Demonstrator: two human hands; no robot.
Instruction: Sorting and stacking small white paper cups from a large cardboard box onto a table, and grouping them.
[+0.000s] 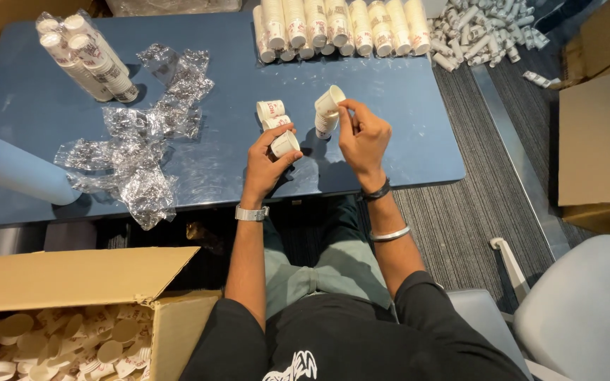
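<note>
I sit at a dark blue table (404, 134). My left hand (266, 159) grips a small white paper cup (284, 143) lying on its side. Two more small cups (271, 113) lie on the table just beyond it. My right hand (363, 137) holds a short stack of white cups (326, 121) and pinches the tilted top cup (330, 99) with its fingertips. A watch sits on my left wrist; a dark band and a metal bangle are on my right forearm.
Rows of stacked cups (340, 28) line the table's far edge, a wrapped bundle (86, 53) lies far left, and crumpled clear wrap (142, 148) spreads across the left. An open cardboard box (72, 331) of loose cups stands at lower left. More boxes (598, 141) and a grey chair (587, 310) are at right.
</note>
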